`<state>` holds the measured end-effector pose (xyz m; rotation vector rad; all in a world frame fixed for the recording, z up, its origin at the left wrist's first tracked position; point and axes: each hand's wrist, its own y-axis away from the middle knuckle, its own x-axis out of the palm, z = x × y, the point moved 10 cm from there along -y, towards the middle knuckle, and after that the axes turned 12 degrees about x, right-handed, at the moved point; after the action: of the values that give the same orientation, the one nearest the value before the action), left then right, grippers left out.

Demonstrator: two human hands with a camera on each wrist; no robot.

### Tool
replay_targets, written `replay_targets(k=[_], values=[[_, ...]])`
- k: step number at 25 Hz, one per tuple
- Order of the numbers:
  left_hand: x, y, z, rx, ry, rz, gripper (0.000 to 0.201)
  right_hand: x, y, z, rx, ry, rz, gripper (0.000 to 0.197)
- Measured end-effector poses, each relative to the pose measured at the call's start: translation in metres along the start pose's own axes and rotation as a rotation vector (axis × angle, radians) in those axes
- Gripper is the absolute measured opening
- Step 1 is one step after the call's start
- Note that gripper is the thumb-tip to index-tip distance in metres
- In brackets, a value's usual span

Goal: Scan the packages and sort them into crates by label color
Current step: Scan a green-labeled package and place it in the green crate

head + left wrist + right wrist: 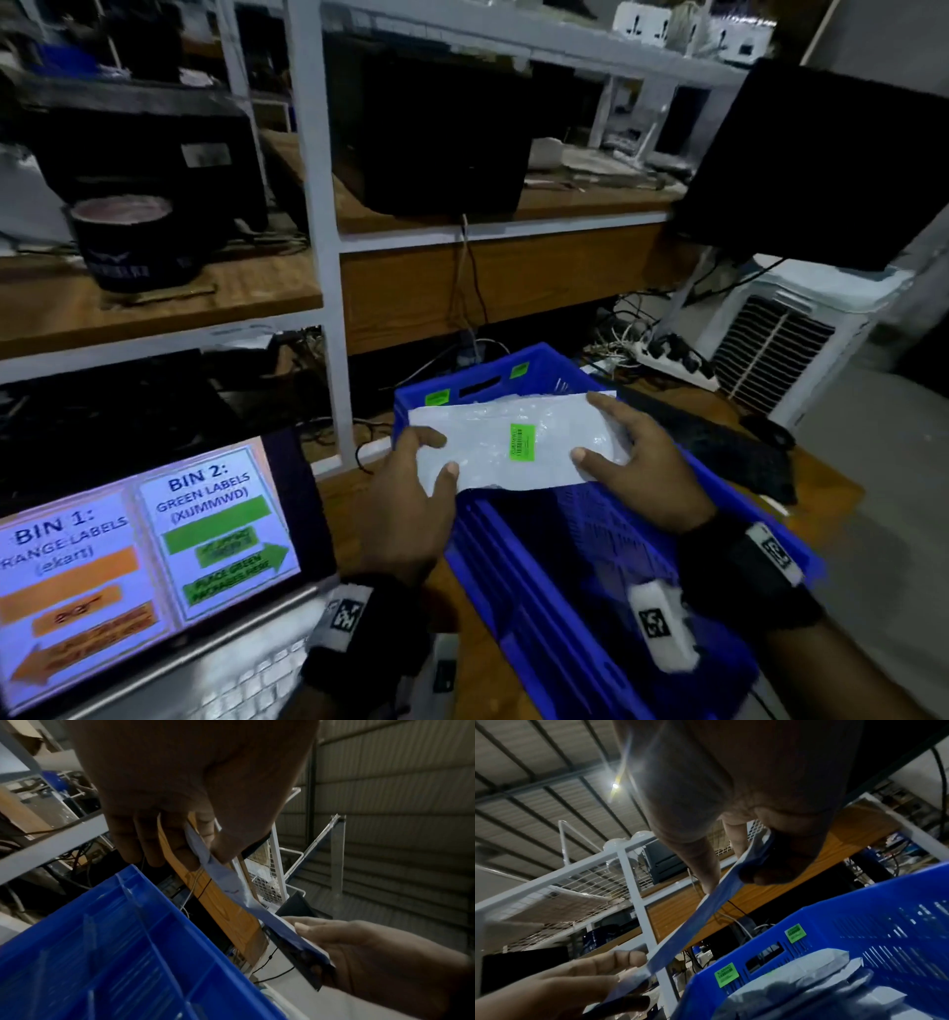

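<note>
A flat white plastic package [508, 444] with a green label [523, 442] is held level over the far end of a blue crate [590, 555]. My left hand [411, 493] pinches its left end, thumb on top. My right hand [642, 462] grips its right end, thumb on top and fingers underneath. The wrist views show the package edge-on [226, 882] [706, 914] between both hands. The crate's far wall carries green stickers [726, 974], and other white packages [808, 983] lie inside it.
A laptop [149, 560] at the lower left shows Bin 1 orange labels and Bin 2 green labels with arrows. Wooden shelves in a white frame [328, 246] stand behind. A black keyboard [719, 442], a power strip [672, 360] and a cooler [791, 339] sit right.
</note>
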<state>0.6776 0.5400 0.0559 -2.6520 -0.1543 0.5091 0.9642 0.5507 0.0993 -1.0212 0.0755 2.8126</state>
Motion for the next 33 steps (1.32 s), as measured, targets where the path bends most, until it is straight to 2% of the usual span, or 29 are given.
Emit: replay_targets(k=[3, 5, 7, 11, 14, 16, 18, 22, 23, 26, 28, 33], values=[[0.028, -0.03, 0.012, 0.014, -0.187, 0.091, 0.028, 0.003, -0.056, -0.016, 0.004, 0.11, 0.005, 0.083], [0.049, -0.048, 0.027, 0.024, -0.408, 0.194, 0.042, 0.013, -0.089, -0.019, -0.051, 0.245, 0.068, 0.099], [0.067, -0.059, 0.038, 0.025, -0.584, 0.312, 0.058, 0.025, -0.115, -0.02, -0.121, 0.361, 0.161, 0.106], [0.097, -0.062, 0.061, -0.124, -0.835, 0.46, 0.078, 0.053, -0.166, -0.044, -0.13, 0.427, 0.324, 0.106], [0.105, -0.062, 0.069, -0.195, -0.956, 0.497, 0.079, 0.089, -0.194, -0.064, -0.169, 0.545, 0.388, 0.099], [0.11, -0.064, 0.063, -0.163, -1.022, 0.53, 0.072, 0.104, -0.201, -0.074, -0.2, 0.576, 0.403, 0.097], [0.112, -0.063, 0.057, -0.139, -1.073, 0.562, 0.067, 0.118, -0.199, -0.082, -0.231, 0.572, 0.434, 0.104], [0.118, -0.064, 0.058, -0.188, -1.138, 0.683, 0.08, 0.133, -0.187, -0.09, -0.29, 0.748, 0.385, 0.141], [0.119, -0.063, 0.059, -0.199, -1.158, 0.715, 0.082, 0.134, -0.184, -0.087, -0.305, 0.76, 0.357, 0.142], [0.121, -0.065, 0.055, -0.211, -1.209, 0.739, 0.08, 0.14, -0.177, -0.075, -0.386, 0.73, 0.321, 0.125], [0.121, -0.065, 0.053, -0.211, -1.244, 0.736, 0.076, 0.15, -0.17, -0.075, -0.43, 0.74, 0.366, 0.119], [0.125, -0.068, 0.053, -0.218, -1.307, 0.75, 0.072, 0.166, -0.168, -0.09, -0.435, 0.755, 0.455, 0.118]])
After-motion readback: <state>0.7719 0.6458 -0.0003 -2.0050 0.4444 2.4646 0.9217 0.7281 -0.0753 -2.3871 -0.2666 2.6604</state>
